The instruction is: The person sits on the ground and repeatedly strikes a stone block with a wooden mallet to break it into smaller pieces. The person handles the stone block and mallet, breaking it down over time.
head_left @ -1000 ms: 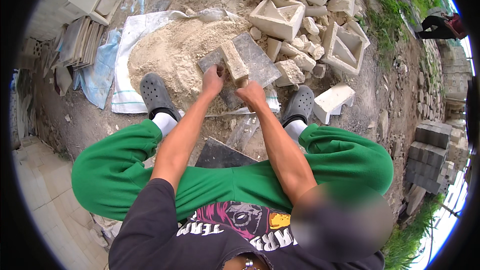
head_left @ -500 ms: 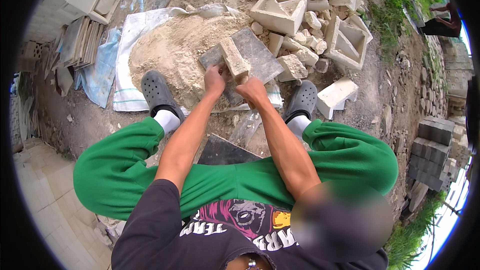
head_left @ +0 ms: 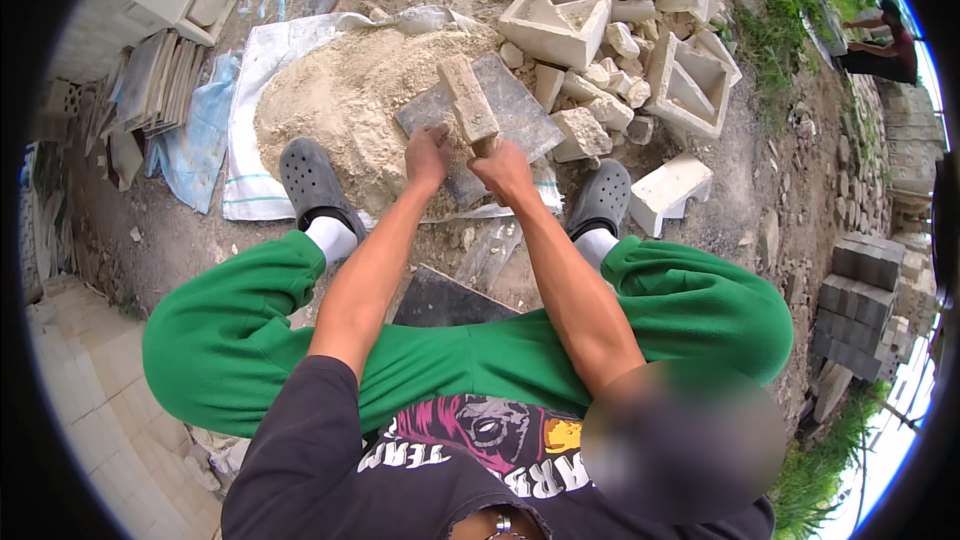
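My right hand (head_left: pixel 503 174) is closed round the short handle of a dusty wooden mallet (head_left: pixel 467 98). The block-shaped mallet head covers part of a dark square slab (head_left: pixel 520 112) lying at the edge of a pale heap of crushed rubble (head_left: pixel 335 90). Beside the mallet, my left hand (head_left: pixel 428 156) is low over the slab's near left side with its fingers curled. Whatever those fingers hold, if anything, is hidden. Under the heap spreads a white woven sack (head_left: pixel 247 140).
Broken pale blocks (head_left: pixel 555 25) pile up at the far right. A single block piece (head_left: pixel 672 192) lies beyond my right shoe. Thin slabs (head_left: pixel 160 85) lean at the left near blue sheeting (head_left: pixel 190 155). Grey blocks (head_left: pixel 855 300) are stacked right. Another person (head_left: pixel 885 50) is at the far right edge.
The mallet head has shifted slightly away from me, showing more of its handle. My left hand stays almost in place. The person at the far right shows more plainly.
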